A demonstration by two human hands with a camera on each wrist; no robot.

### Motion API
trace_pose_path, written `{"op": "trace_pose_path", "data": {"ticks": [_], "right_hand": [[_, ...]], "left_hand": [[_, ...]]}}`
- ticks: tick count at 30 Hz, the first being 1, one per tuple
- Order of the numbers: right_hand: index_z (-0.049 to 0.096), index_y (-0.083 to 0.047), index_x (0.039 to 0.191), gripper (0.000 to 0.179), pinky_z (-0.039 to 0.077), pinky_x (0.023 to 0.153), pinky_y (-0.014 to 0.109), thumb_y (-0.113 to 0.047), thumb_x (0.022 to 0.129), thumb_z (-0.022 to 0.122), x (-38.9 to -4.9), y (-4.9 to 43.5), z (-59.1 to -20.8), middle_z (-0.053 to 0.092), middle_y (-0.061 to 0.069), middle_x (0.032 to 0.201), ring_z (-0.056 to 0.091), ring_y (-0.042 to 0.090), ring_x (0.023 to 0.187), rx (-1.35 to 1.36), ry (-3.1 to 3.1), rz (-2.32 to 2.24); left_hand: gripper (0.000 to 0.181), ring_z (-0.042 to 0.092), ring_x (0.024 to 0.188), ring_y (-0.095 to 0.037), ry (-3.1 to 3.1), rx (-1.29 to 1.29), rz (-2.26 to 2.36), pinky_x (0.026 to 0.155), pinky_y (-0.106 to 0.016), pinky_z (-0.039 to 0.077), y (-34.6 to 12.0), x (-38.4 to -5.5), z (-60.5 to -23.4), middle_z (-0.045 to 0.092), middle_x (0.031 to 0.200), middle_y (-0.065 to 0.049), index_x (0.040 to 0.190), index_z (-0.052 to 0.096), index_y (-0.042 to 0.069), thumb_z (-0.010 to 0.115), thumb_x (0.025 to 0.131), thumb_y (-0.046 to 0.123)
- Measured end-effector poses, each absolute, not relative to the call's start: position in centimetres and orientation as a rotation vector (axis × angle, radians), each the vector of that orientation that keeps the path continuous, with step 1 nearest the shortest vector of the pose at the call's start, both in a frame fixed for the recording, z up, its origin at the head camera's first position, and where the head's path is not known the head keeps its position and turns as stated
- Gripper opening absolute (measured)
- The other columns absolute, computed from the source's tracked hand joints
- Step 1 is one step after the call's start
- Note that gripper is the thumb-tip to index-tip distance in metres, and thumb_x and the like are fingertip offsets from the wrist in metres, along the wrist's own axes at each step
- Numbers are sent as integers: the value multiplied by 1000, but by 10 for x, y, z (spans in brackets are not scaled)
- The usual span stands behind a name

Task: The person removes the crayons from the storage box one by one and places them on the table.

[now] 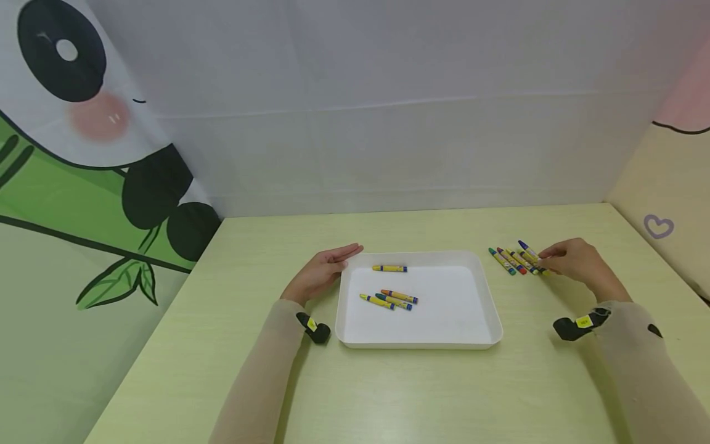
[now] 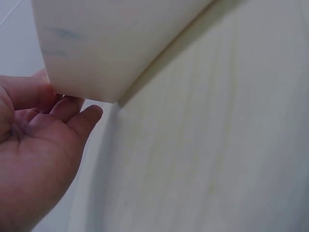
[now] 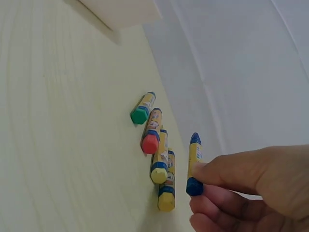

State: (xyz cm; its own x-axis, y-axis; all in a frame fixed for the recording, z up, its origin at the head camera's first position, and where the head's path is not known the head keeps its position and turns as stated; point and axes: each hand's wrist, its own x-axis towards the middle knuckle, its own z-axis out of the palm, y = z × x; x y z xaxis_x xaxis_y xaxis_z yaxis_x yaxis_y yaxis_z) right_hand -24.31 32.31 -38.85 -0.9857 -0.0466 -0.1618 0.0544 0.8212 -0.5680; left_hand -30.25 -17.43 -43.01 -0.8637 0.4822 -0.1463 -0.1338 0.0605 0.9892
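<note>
My right hand (image 1: 577, 262) pinches a dark blue crayon (image 3: 195, 162) with a yellow wrapper between thumb and fingers, just above the table. Beside it lies a row of crayons: green (image 3: 143, 108), red (image 3: 152, 129), pale yellow (image 3: 160, 157) and darker yellow (image 3: 167, 188). At the back left corner of a white tray (image 1: 418, 345), my left hand (image 1: 316, 275) holds the rim, its fingers along the back side and its thumb near the left wall. Inside the tray, a yellow crayon (image 1: 390, 269) lies apart from a cluster with an orange one (image 1: 399, 296) on top.
The pale wooden table (image 1: 410, 394) meets a white cloth backdrop (image 1: 388, 154) at its far edge. Printed cartoon cloth (image 1: 111, 203) hangs at the left, and a cream panel with a heart (image 1: 658, 226) stands at the right.
</note>
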Motion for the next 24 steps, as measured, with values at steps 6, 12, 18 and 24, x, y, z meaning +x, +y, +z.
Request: {"op": "trace_pose_path", "data": {"ticks": [6,12,18,24], "right_hand": [[63,12,111,39,51,69,43,-21,92,60,-240,331,-392,64,32,106,61,40,90,8,2892,-802],[63,12,111,38,51,67,39,-20,91,58,-239,336,-397,65,29,101,61,34,87,47,2863,-795],[63,12,110,37,51,69,42,-19,91,58,-239,336,-400,64,30,103,61,37,88,49,2861,-784],[60,13,116,41,50,77,53,-21,93,57,-240,331,-393,60,34,114,56,48,100,55,2849,-778]], "left_hand": [[48,29,144,-17,1900,351,1856,117,-38,28,-174,-302,-430,38,154,-4,148,38,7,36,101,-4],[48,29,144,-17,1895,350,1860,117,-39,28,-174,-303,-432,38,154,-4,148,38,7,36,101,-4],[48,29,144,-17,1889,333,1861,117,-38,28,-175,-303,-432,38,153,-4,148,38,8,37,101,-3],[47,31,143,-16,1915,310,1850,116,-37,30,-176,-305,-432,41,152,-1,147,41,10,37,101,-2]]}}
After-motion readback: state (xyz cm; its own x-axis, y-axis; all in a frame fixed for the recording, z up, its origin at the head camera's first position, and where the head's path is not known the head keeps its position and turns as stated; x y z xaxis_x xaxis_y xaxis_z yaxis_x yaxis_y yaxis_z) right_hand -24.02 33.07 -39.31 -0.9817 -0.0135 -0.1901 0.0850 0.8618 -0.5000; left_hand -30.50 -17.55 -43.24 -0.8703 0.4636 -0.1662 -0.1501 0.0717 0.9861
